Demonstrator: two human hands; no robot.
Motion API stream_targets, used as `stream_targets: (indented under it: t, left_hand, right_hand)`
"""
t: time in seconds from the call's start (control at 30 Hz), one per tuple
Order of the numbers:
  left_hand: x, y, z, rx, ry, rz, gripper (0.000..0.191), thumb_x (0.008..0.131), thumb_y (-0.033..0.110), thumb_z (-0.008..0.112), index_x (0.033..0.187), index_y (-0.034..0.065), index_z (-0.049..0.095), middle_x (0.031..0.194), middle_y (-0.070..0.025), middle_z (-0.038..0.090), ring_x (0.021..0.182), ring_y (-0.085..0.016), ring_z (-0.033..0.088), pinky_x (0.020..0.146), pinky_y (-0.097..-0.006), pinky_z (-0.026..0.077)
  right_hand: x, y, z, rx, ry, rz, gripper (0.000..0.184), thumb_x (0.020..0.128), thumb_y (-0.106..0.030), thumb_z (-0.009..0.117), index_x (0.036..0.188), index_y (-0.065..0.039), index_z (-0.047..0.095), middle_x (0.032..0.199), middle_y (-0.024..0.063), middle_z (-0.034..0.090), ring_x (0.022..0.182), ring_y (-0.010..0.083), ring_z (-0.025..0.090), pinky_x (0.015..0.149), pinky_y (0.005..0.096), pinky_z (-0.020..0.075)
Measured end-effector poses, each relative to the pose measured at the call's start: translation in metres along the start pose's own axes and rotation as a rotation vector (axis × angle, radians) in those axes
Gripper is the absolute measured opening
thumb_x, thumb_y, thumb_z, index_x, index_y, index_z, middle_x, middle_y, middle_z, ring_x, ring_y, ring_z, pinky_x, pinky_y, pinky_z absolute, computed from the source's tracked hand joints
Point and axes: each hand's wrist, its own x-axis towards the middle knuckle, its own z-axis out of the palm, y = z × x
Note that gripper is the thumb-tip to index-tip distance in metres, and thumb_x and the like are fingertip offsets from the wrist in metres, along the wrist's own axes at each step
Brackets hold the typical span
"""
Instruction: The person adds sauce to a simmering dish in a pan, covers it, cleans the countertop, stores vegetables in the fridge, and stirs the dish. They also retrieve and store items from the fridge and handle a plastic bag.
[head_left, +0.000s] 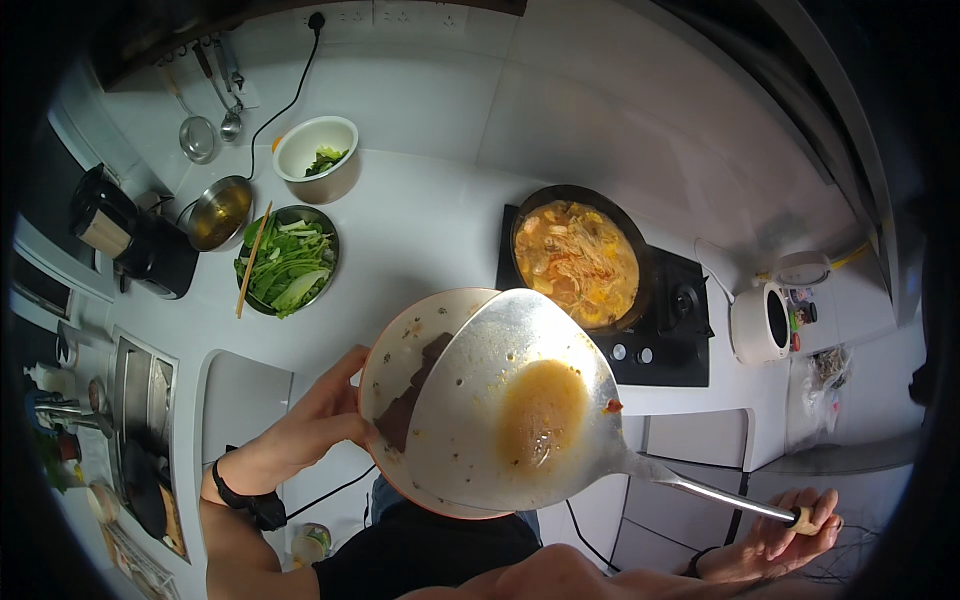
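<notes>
My left hand (330, 427) grips the rim of a white bowl (397, 330) with an orange edge and small printed motifs. Dark brown pieces of food (411, 397) lie inside it; I cannot tell what they are. The end of a metal wok spatula's handle is in my right hand (795, 525). Its broad blade (465, 442) is over the bowl, hiding much of the inside, and carries a pool of brownish-orange broth (544, 412). Beyond the bowl, a dark wok (646, 262) full of orange-red soup with stringy pieces (577, 259) sits on the black gas stove (675, 360).
Left on the counter stand a metal bowl of green leafy vegetables (292, 259) with chopsticks (253, 259) across it, a white-lined pot (315, 191), a tilted steel bowl (221, 214) and a black appliance (154, 255). The sink (142, 360) is far left; a white rounded appliance (750, 322) is right.
</notes>
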Motion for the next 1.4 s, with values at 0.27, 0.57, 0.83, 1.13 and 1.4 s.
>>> stream_targets:
  t: [0.27,0.57,0.83,1.13,1.4]
  left_hand:
    - [0.001,0.005,0.003,0.026,-0.006,-0.006,0.076,0.080,-0.003,0.056,0.152,0.0035,0.032,0.111,-0.0114,0.068,0.093,-0.015,0.069,0.082,-0.0314,0.058]
    - [0.009,-0.006,0.004,-0.012,0.068,-0.005,0.077,0.081,0.001,0.054,0.155,0.0082,0.032,0.123,-0.0123,0.066,0.106,-0.021,0.070,0.082,-0.0326,0.059]
    - [0.022,-0.034,0.003,-0.089,0.199,0.131,0.075,0.081,-0.003,0.045,0.154,0.0071,0.032,0.132,-0.0142,0.059,0.108,-0.024,0.070,0.081,-0.0375,0.065]
    - [0.045,-0.082,-0.012,-0.227,0.339,0.216,0.056,0.092,0.001,0.046,0.146,0.0129,0.035,0.132,-0.0169,0.061,0.108,-0.031,0.072,0.085,-0.0456,0.065]
    - [0.108,-0.161,-0.043,-0.325,0.451,0.285,0.048,0.098,0.006,0.049,0.140,0.0142,0.030,0.125,-0.0208,0.064,0.099,-0.030,0.075,0.085,-0.0411,0.065]
  right_hand:
    - [0.001,0.013,0.004,0.054,0.033,0.060,0.030,0.109,-0.028,0.045,0.095,-0.002,0.046,0.071,0.0085,0.050,0.033,0.0123,0.042,0.026,0.0248,0.0386]
    - [-0.004,0.045,-0.011,0.158,0.181,0.136,0.028,0.106,-0.025,0.047,0.099,0.002,0.052,0.083,0.0118,0.057,0.035,0.0089,0.040,0.028,0.0216,0.0323]
    - [-0.008,0.116,-0.070,-0.120,0.462,0.239,0.038,0.104,-0.035,0.053,0.114,0.000,0.063,0.064,0.0056,0.053,0.038,0.0064,0.033,0.031,0.0189,0.0243]
    - [-0.016,0.208,-0.099,-0.402,0.437,0.394,0.035,0.102,-0.029,0.055,0.121,-0.002,0.066,0.073,0.0046,0.060,0.051,0.0071,0.046,0.045,0.0213,0.0371]
    - [-0.026,0.227,-0.096,-0.545,0.316,0.412,0.026,0.102,-0.019,0.061,0.120,-0.002,0.069,0.089,0.0092,0.066,0.066,0.0102,0.058,0.050,0.0220,0.0443]
